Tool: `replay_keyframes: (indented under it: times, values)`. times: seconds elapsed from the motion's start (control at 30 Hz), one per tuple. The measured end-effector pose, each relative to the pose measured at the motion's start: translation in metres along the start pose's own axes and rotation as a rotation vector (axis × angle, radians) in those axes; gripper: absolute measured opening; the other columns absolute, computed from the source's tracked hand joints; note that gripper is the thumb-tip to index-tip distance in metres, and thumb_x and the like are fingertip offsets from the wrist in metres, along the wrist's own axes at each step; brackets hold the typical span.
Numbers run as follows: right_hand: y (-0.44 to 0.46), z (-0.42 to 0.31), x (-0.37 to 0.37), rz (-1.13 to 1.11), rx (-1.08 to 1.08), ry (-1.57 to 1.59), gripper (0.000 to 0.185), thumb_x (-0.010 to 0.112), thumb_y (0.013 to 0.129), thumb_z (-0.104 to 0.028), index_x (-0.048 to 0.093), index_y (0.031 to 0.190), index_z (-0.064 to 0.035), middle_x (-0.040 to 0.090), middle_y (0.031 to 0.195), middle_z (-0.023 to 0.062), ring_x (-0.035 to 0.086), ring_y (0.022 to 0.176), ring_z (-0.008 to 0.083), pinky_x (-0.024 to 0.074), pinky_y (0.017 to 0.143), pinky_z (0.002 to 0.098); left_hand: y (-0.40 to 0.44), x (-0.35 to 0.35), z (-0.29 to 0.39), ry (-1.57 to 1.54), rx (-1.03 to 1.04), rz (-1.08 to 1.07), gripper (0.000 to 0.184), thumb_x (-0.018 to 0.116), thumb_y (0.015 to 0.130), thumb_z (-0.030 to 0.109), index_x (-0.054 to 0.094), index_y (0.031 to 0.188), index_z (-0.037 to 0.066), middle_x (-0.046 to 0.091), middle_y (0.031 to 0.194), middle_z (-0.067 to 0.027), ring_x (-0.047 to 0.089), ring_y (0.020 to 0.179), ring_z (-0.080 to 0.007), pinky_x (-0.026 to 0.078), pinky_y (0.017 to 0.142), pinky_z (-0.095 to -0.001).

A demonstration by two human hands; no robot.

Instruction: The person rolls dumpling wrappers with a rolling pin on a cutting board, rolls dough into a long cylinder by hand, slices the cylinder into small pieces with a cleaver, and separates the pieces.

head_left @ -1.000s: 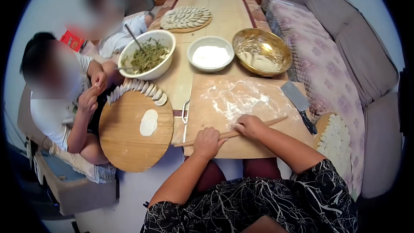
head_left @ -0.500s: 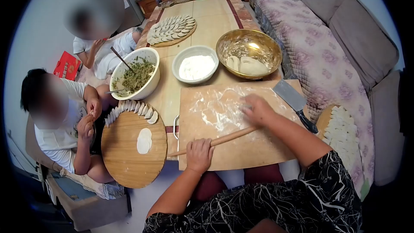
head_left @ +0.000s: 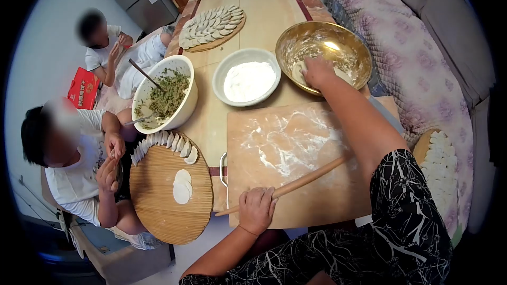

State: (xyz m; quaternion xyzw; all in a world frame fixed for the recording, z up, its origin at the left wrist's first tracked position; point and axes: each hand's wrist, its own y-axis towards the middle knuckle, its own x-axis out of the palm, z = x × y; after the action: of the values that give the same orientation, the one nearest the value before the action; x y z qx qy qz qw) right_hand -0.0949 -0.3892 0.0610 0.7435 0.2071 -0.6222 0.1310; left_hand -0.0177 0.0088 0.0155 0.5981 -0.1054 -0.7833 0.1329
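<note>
My left hand (head_left: 256,210) is wrapped round the lower left part of a wooden rolling pin (head_left: 306,180), which slants over the floured board (head_left: 264,126). Inside the golden bowl (head_left: 359,68), my right hand (head_left: 318,72) reaches down onto the pale dough (head_left: 344,75), its fingers bent and touching it; the fingertips are partly hidden. A white bowl of flour (head_left: 249,82) stands left of the golden bowl. Thin round wrappers (head_left: 182,186) lie overlapping on the round slatted board (head_left: 158,211), with a curved row of dumplings (head_left: 185,149) along its upper edge.
A bowl of green filling (head_left: 171,92) holds two utensils. A dumpling-covered tray (head_left: 213,27) is farther back. Two people sit on the left, the nearer one's hands (head_left: 112,163) together. More dumplings (head_left: 439,169) lie on the right sofa. My right arm partly covers a cleaver (head_left: 388,113).
My right hand has left the rolling pin and moved forward into the golden bowl. My left hand has stayed on the pin. The camera view has shifted.
</note>
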Motion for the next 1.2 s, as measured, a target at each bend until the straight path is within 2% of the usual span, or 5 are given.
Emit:
replay_keyframes:
  times: [0.27, 0.53, 0.87, 0.93, 1.2]
  values:
    - [0.038, -0.003, 0.015, -0.130, 0.023, -0.168, 0.040, 0.057, 0.087, -0.040, 0.059, 0.118, -0.0145, 0.066, 0.108, 0.0115, 0.062, 0.103, 0.0270, 0.0335, 0.098, 0.0478, -0.001, -0.001, 0.001, -0.013, -0.008, -0.016, 0.037, 0.069, 0.077, 0.021, 0.059, 0.111, 0.009, 0.056, 0.099, -0.0081, 0.052, 0.097, -0.0257, 0.036, 0.087, -0.0417]
    - [0.021, 0.009, 0.009, 0.079, 0.026, 0.403, 0.039, 0.071, 0.071, -0.022, 0.066, 0.110, -0.0147, 0.067, 0.106, 0.0109, 0.063, 0.100, 0.0270, 0.0442, 0.091, 0.0365, 0.001, -0.005, 0.001, -0.024, 0.010, -0.009, 0.034, 0.067, 0.080, 0.019, 0.059, 0.110, 0.007, 0.056, 0.100, -0.0089, 0.056, 0.096, -0.0237, 0.038, 0.085, -0.0398]
    - [0.004, 0.009, -0.009, 0.525, -0.067, 1.174, 0.038, 0.066, 0.075, -0.006, 0.062, 0.112, -0.0041, 0.065, 0.098, 0.0099, 0.062, 0.088, 0.0176, 0.0496, 0.080, 0.0299, 0.001, -0.001, -0.002, -0.080, 0.027, 0.026, 0.036, 0.070, 0.075, 0.014, 0.059, 0.109, 0.006, 0.056, 0.097, -0.0099, 0.053, 0.093, -0.0290, 0.040, 0.080, -0.0419]
    - [0.004, 0.005, -0.033, 0.585, 0.084, 1.652, 0.033, 0.064, 0.079, -0.009, 0.062, 0.111, -0.0029, 0.065, 0.097, 0.0082, 0.061, 0.084, 0.0179, 0.0491, 0.078, 0.0304, 0.001, -0.002, -0.001, -0.075, 0.042, 0.030, 0.036, 0.069, 0.077, 0.015, 0.058, 0.110, 0.006, 0.056, 0.099, -0.0110, 0.054, 0.093, -0.0295, 0.041, 0.079, -0.0425]
    - [-0.071, 0.016, -0.075, 0.334, 0.207, 1.630, 0.031, 0.056, 0.084, -0.010, 0.059, 0.113, 0.0012, 0.064, 0.096, 0.0104, 0.062, 0.082, 0.0186, 0.0508, 0.074, 0.0314, 0.014, -0.002, -0.009, -0.116, 0.035, -0.004, 0.031, 0.066, 0.079, 0.016, 0.059, 0.107, 0.005, 0.058, 0.096, -0.0116, 0.054, 0.091, -0.0297, 0.041, 0.079, -0.0413]
